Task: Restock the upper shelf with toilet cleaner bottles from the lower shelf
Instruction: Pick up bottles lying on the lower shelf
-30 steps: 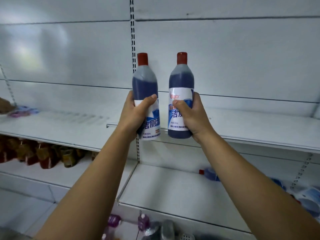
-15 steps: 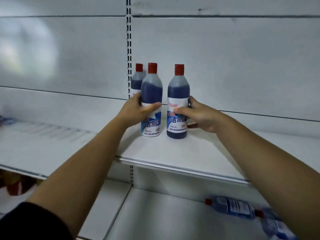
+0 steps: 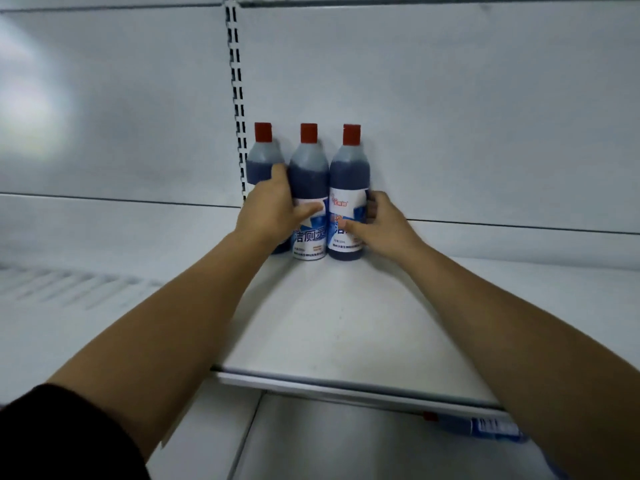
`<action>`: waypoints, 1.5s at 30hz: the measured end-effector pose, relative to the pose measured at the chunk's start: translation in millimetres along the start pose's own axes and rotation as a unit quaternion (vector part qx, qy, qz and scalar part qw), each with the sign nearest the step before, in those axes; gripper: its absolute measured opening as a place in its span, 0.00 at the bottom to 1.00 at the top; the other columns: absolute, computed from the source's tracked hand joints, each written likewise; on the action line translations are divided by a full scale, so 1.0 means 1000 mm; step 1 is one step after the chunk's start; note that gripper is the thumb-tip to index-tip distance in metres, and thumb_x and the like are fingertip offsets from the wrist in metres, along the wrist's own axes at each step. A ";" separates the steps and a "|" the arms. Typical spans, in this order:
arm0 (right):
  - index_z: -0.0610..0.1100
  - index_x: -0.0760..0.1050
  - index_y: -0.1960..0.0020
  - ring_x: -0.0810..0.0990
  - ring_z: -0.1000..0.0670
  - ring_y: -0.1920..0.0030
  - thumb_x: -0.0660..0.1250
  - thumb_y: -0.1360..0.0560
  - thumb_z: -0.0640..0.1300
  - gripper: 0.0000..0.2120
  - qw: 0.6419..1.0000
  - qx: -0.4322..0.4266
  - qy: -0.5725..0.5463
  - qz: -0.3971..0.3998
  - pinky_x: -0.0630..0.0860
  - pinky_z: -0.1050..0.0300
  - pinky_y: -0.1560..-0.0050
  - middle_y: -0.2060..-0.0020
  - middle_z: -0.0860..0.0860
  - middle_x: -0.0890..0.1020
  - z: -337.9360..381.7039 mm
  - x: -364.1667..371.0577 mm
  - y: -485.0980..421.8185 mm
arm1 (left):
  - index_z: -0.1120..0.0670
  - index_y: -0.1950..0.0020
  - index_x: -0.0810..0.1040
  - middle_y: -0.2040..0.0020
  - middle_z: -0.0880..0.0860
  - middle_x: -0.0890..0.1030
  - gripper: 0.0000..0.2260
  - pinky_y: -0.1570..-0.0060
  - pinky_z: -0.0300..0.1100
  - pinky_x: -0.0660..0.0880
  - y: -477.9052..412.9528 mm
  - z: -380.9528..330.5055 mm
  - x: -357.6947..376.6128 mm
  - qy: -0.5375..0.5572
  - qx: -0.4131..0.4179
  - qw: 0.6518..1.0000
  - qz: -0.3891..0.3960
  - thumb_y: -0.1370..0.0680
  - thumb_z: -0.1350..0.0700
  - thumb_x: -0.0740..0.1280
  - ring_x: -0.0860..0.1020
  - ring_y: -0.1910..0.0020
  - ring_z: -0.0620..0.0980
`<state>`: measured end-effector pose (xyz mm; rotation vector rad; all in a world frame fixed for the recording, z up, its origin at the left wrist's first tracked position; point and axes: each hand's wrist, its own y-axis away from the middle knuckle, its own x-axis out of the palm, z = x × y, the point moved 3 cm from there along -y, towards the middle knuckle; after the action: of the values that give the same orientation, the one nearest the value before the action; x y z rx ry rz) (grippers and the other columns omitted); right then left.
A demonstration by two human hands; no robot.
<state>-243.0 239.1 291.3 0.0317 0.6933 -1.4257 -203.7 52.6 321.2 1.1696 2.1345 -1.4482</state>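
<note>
In the placing step, the left hand (image 3: 273,216) clasps the middle bottle (image 3: 308,181) and the right hand (image 3: 379,230) the right bottle (image 3: 348,181), both upright at the upper shelf's (image 3: 329,323) back edge beside a third bottle (image 3: 263,157), so the next move likely calls for letting go without toppling them.

The three bottles (image 3: 309,174) look like smooth, translucent plastic, with opaque red plastic caps (image 3: 308,133) and glossy printed labels (image 3: 348,202). The upper shelf (image 3: 329,323) and back panel (image 3: 450,116) look like smooth white painted metal, the panel with a soft sheen. The sleeve (image 3: 62,438) is dark matt cloth
</note>
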 end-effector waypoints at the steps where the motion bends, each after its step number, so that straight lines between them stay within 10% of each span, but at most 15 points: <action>1: 0.43 0.63 0.29 0.79 0.48 0.39 0.77 0.30 0.44 0.35 1.000 -0.005 0.022 0.001 0.77 0.46 0.38 0.35 0.48 0.77 -0.002 0.000 0.000 | 0.56 0.37 0.66 0.47 0.57 0.82 0.29 0.52 0.54 0.78 0.001 0.000 0.002 0.014 0.009 1.000 -0.012 0.28 0.45 0.75 0.81 0.49 0.59; 10: 0.42 0.64 0.34 0.81 0.47 0.43 0.76 0.29 0.46 0.30 0.993 -0.025 0.106 -0.035 0.78 0.50 0.42 0.37 0.47 0.79 -0.003 0.007 0.008 | 0.55 0.58 0.72 0.63 0.52 0.78 0.16 0.57 0.53 0.79 0.002 0.012 0.018 0.040 -0.002 0.999 -0.003 0.25 0.43 0.71 0.78 0.61 0.52; 17: 0.40 0.67 0.32 0.76 0.41 0.38 0.62 0.21 0.58 0.27 0.943 0.050 0.324 0.053 0.71 0.53 0.45 0.36 0.42 0.77 -0.001 0.017 0.025 | 0.52 0.50 0.68 0.54 0.52 0.78 0.13 0.55 0.52 0.77 0.019 0.005 0.015 0.022 -0.009 1.000 0.020 0.22 0.46 0.68 0.78 0.55 0.55; 23: 0.41 0.69 0.29 0.72 0.43 0.33 0.54 0.18 0.58 0.27 0.871 0.079 0.453 0.174 0.67 0.54 0.38 0.31 0.43 0.73 0.009 0.006 0.071 | 0.55 0.29 0.67 0.32 0.56 0.74 0.26 0.35 0.52 0.71 0.058 0.011 0.016 -0.099 -0.026 0.950 0.296 0.23 0.43 0.66 0.74 0.36 0.58; 31: 0.49 0.64 0.24 0.65 0.47 0.26 0.55 0.18 0.57 0.25 0.906 0.064 0.394 0.139 0.60 0.56 0.31 0.24 0.50 0.65 0.021 -0.018 0.151 | 0.49 0.26 0.66 0.26 0.54 0.69 0.27 0.32 0.50 0.65 0.116 -0.026 -0.007 -0.089 0.064 0.916 0.386 0.21 0.37 0.59 0.69 0.31 0.55; 45: 0.50 0.73 0.30 0.72 0.46 0.31 0.59 0.20 0.58 0.22 0.930 0.066 0.360 0.034 0.68 0.53 0.35 0.30 0.50 0.73 0.000 -0.110 0.248 | 0.52 0.28 0.67 0.31 0.59 0.71 0.28 0.35 0.59 0.65 0.188 -0.102 0.008 -0.138 0.065 0.943 0.296 0.21 0.37 0.52 0.69 0.34 0.63</action>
<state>-16.4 381.9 247.2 0.7073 1.1769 -1.3822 -46.4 175.2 242.9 1.3993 1.3510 -1.3738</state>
